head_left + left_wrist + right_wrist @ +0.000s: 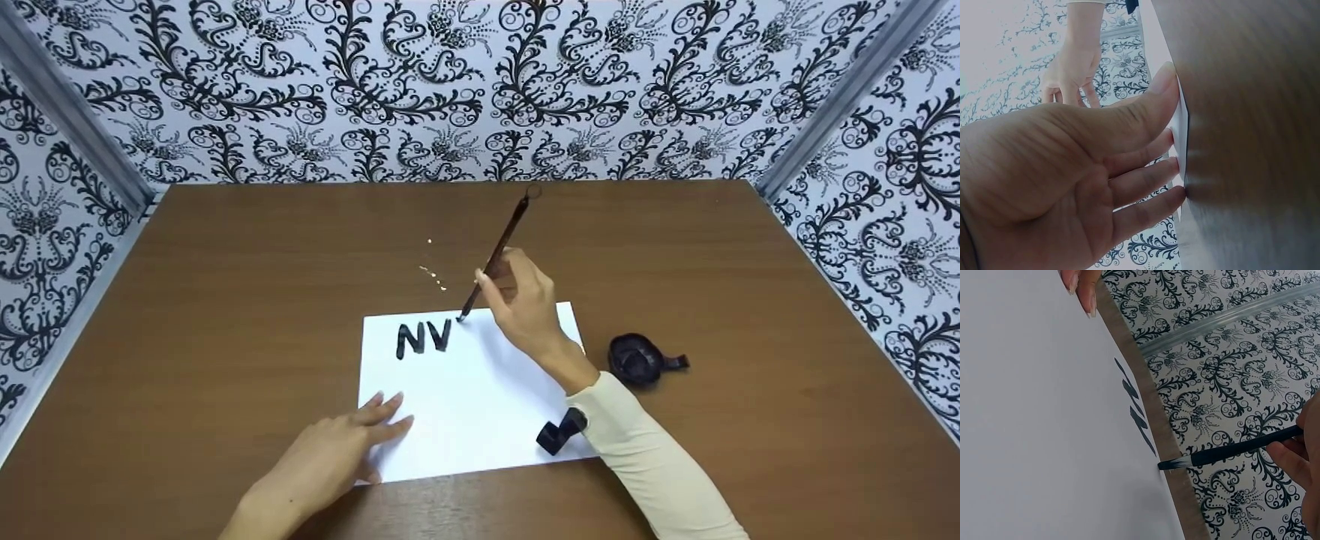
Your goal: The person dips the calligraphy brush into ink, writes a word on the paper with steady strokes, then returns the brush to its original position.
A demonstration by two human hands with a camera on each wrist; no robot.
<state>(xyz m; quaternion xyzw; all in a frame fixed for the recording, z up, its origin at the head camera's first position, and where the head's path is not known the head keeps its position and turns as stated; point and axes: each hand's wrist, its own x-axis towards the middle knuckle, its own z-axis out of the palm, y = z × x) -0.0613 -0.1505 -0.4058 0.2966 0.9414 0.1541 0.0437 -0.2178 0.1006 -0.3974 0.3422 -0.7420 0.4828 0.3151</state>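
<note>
My right hand (pixel 525 304) pinches a dark brown paintbrush (pixel 504 240) partway down its handle. The brush's wet black tip touches the white sheet of paper (pixel 465 405) near its top edge, just right of the black painted letters "NV" (pixel 424 339). In the right wrist view the paintbrush (pixel 1230 451) slants down to the paper, its bristles pale above a black end. With fingers spread, my left hand (pixel 330 450) presses on the paper's lower left corner. The left wrist view shows the thumb and fingertips of this hand (pixel 1129 146) at the sheet's edge.
A small black dish with a handle (pixel 636 360) stands on the brown table (pixel 225 300), right of the paper. Pale specks (pixel 433 276) lie beyond the sheet. By my right cuff is a black wrist-worn device (pixel 561 431). Patterned walls (pixel 450 90) enclose the table's back and sides.
</note>
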